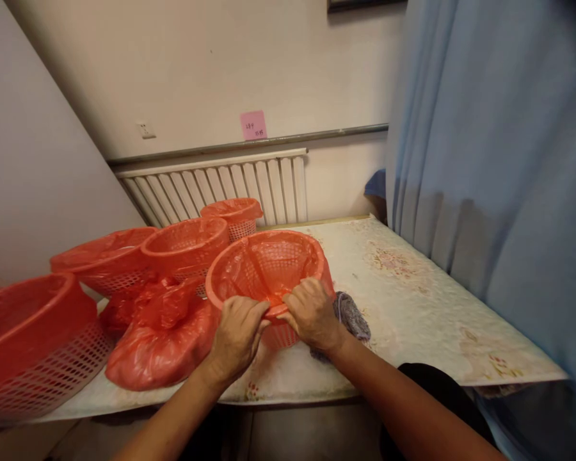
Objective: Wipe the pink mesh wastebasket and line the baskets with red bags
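Observation:
A round red mesh basket lined with a thin red plastic bag stands near the table's front edge. My left hand and my right hand sit side by side at its near rim. Both have their fingers curled, pinching the bag's edge over the rim. A tied, stuffed red plastic bag lies just left of my left hand. A dark grey cloth lies on the table behind my right wrist, partly hidden by it.
Three more bag-lined red baskets stand behind and to the left, and a larger one sits at the far left edge. The floral-topped table runs right. A white radiator lines the wall; a blue curtain hangs at right.

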`<control>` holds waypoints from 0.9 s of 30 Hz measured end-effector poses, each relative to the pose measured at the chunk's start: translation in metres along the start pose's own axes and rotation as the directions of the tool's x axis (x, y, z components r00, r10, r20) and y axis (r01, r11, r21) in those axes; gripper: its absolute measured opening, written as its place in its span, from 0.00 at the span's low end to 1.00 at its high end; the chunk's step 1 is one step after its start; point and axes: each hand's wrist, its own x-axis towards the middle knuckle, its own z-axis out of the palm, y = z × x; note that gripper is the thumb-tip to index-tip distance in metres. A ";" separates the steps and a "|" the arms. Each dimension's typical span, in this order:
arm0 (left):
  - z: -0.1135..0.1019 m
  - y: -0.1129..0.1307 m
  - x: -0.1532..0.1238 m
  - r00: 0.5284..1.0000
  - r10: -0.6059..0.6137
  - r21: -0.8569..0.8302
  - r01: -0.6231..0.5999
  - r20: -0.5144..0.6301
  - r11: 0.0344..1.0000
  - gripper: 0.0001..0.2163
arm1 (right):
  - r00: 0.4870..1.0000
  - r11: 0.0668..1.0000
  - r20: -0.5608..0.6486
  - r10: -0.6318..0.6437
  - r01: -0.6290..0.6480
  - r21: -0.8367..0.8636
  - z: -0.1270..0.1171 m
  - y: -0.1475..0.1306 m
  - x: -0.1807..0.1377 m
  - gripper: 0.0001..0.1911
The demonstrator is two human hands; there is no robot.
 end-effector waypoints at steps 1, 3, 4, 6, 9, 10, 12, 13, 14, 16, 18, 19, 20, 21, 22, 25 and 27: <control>0.003 0.005 0.002 1.000 -0.008 0.031 0.008 -0.001 0.999 0.09 | 1.000 1.000 0.005 -0.016 0.016 -0.009 0.000 -0.002 0.000 0.12; 0.009 0.010 0.005 1.000 -0.025 0.097 0.026 -0.008 0.995 0.09 | 0.998 0.998 0.024 -0.058 0.058 -0.003 -0.002 0.002 0.000 0.12; 0.011 0.009 0.006 1.000 -0.026 0.117 0.027 -0.012 0.993 0.10 | 0.997 0.997 0.036 -0.074 0.073 0.011 -0.004 0.008 -0.001 0.12; 0.014 0.001 0.006 1.000 -0.004 0.112 0.005 -0.015 0.994 0.11 | 0.995 0.995 0.045 -0.084 0.082 0.057 -0.005 0.025 -0.002 0.13; 0.013 -0.020 0.002 0.998 0.047 0.053 -0.046 -0.029 0.998 0.10 | 0.999 0.990 0.011 -0.051 0.049 0.134 -0.006 0.050 -0.006 0.14; 0.012 -0.027 0.000 0.998 0.063 0.027 -0.062 -0.029 0.998 0.10 | 0.999 0.987 0.000 -0.039 0.038 0.154 -0.005 0.055 -0.007 0.14; 0.008 -0.041 -0.005 0.997 0.076 -0.028 -0.077 -0.023 0.997 0.10 | 1.000 0.986 -0.004 -0.013 0.014 0.169 -0.005 0.057 -0.007 0.13; 0.005 -0.045 -0.007 0.997 0.070 -0.056 -0.071 -0.011 0.996 0.10 | 1.000 0.986 0.002 0.001 -0.002 0.165 -0.005 0.053 -0.007 0.12; 0.003 -0.047 -0.009 0.999 0.054 -0.077 -0.054 0.003 0.996 0.10 | 1.000 0.988 0.009 0.017 -0.018 0.155 -0.006 0.048 -0.006 0.11; -0.001 -0.043 -0.013 1.000 0.004 -0.091 -0.002 0.026 0.996 0.09 | 0.999 0.991 0.022 0.042 -0.045 0.129 -0.008 0.036 -0.003 0.10; -0.002 -0.031 -0.014 0.999 -0.038 -0.084 0.041 0.034 0.996 0.11 | 0.998 0.992 0.035 0.044 -0.048 0.116 -0.010 0.026 -0.001 0.09; -0.001 -0.024 -0.013 0.998 -0.052 -0.081 0.055 0.029 0.995 0.12 | 0.998 0.992 0.045 0.034 -0.039 0.124 -0.011 0.022 0.000 0.10; 0.001 -0.017 -0.012 0.998 -0.065 -0.082 0.067 0.021 0.994 0.13 | 0.998 0.989 0.052 0.019 -0.027 0.143 -0.012 0.021 0.000 0.11; 0.004 -0.010 -0.011 0.997 -0.080 -0.081 0.080 0.009 0.993 0.12 | 0.999 0.984 0.052 0.002 -0.011 0.177 -0.014 0.020 0.000 0.13; 0.007 -0.005 -0.009 0.996 -0.095 -0.076 0.094 -0.005 0.993 0.11 | 0.999 0.975 0.041 -0.017 0.008 0.220 -0.015 0.021 -0.001 0.16; 0.013 0.001 -0.005 0.991 -0.131 -0.043 0.129 -0.039 0.991 0.08 | 0.998 0.937 -0.060 -0.017 0.037 0.346 -0.018 0.030 -0.006 0.22; 0.015 0.000 -0.004 0.990 -0.137 -0.035 0.136 -0.042 0.990 0.09 | 0.990 0.927 -0.135 0.037 0.017 0.374 -0.018 0.037 -0.010 0.23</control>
